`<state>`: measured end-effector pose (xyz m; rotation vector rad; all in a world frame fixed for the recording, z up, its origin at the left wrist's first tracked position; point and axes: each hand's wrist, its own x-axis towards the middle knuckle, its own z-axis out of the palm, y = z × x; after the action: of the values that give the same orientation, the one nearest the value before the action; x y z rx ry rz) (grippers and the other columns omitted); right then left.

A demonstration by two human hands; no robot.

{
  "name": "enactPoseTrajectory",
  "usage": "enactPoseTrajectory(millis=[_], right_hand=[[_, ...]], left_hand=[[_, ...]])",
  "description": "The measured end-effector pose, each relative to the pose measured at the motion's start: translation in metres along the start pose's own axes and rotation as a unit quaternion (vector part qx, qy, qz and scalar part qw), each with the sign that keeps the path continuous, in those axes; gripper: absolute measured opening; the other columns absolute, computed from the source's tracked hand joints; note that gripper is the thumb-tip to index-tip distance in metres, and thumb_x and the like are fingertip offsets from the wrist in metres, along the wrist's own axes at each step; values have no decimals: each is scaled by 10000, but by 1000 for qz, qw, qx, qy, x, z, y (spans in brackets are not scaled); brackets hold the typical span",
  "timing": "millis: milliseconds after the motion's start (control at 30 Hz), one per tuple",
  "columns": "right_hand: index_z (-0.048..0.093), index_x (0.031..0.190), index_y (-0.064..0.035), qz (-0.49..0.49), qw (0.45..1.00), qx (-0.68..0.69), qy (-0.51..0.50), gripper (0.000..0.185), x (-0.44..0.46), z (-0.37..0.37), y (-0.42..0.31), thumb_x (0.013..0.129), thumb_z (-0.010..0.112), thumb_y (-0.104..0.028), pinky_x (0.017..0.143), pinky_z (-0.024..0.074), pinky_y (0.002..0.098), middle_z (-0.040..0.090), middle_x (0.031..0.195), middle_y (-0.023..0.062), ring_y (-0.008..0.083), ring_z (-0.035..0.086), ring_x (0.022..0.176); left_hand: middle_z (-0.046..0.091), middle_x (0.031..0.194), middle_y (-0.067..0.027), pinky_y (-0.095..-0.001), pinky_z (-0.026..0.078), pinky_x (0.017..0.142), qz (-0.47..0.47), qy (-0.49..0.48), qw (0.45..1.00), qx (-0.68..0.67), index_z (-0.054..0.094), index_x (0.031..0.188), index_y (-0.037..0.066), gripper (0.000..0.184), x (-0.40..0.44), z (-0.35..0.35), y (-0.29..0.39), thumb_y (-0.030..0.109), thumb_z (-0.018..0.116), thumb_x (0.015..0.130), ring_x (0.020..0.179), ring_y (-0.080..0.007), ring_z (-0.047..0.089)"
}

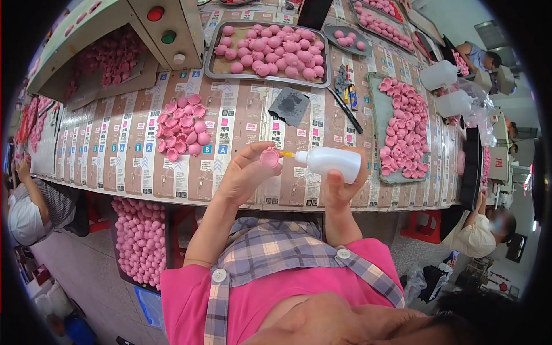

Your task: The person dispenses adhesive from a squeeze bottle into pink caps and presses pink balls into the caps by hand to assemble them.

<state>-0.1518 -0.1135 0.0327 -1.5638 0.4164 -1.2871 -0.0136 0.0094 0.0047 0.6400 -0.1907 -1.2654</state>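
My left hand [242,175] pinches a small pink hollow half-shell [269,158] by its edge, its open side facing me. Wrapped in my right hand [345,192] is a white squeeze bottle [328,161], lying sideways. Its yellow nozzle tip [285,153] points left and is at the shell's rim; whether it touches I cannot tell. Left of my hands, a pile of pink half-shells [178,123] with some round pieces lies on the table. Beyond my hands is a dark grey stained cloth [288,106].
A metal tray [211,68] of pink balls stands at the back, a green-grey tray [376,115] of half-shells at right. A black pen-like tool [349,115] lies between. A machine [172,34] with buttons stands back left. A crate of pink balls [140,238] is below the table edge. Co-workers sit both sides.
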Motion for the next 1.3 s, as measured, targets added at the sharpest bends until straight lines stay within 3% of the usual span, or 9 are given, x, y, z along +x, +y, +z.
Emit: enactPoseTrajectory(millis=[267, 567, 667, 867, 1067, 1300], right_hand=[[465, 885, -1, -21, 991, -113, -68, 393, 3, 0, -8, 687, 694, -252, 526, 389, 239, 522, 724, 85, 143, 497, 612], [479, 892, 6, -7, 992, -101, -71, 391, 1, 0, -6, 689, 691, -253, 536, 391, 246, 521, 751, 88, 151, 501, 627], [492, 876, 8, -8, 1000, -7, 3, 381, -4, -4, 2, 684, 702, -246, 574, 393, 238, 522, 795, 75, 135, 502, 670], [501, 858, 2, 28, 999, 11, 34, 407, 7, 0, -10, 676, 712, -295, 627, 385, 226, 500, 809, 49, 115, 488, 718], [488, 841, -5, 17, 999, 30, 9, 379, -2, -6, 6, 700, 688, -294, 593, 379, 217, 500, 782, 49, 105, 482, 686], [471, 849, -4, 11, 998, -46, -32, 383, 3, -1, -3, 712, 672, -300, 528, 379, 215, 506, 718, 56, 115, 487, 602]], left_hand=[[547, 1013, -159, -334, 498, 789, 6, 1, 1000, 8, 430, 1140, -16, 470, 0, -1, -1, 115, 629, 735, 859, -229, 593], [548, 1012, -165, -336, 497, 790, 2, 1, 1000, 12, 416, 1154, -12, 471, 1, 0, -1, 96, 615, 741, 863, -231, 593], [537, 1039, -161, -337, 490, 803, 4, -6, 1000, 19, 411, 1159, -3, 471, 1, 1, 1, 85, 611, 742, 888, -229, 585], [477, 1135, -131, -337, 450, 864, 30, -4, 997, 72, 414, 1143, 17, 458, 1, 3, 3, 71, 614, 734, 1003, -217, 522], [467, 1143, -124, -345, 421, 896, 58, -19, 994, 87, 431, 1108, 20, 423, 0, 6, 3, 69, 616, 731, 1043, -216, 490], [483, 1111, -109, -347, 424, 889, 56, -21, 994, 92, 439, 1098, 26, 415, 0, 5, 2, 76, 619, 728, 1018, -201, 502]])
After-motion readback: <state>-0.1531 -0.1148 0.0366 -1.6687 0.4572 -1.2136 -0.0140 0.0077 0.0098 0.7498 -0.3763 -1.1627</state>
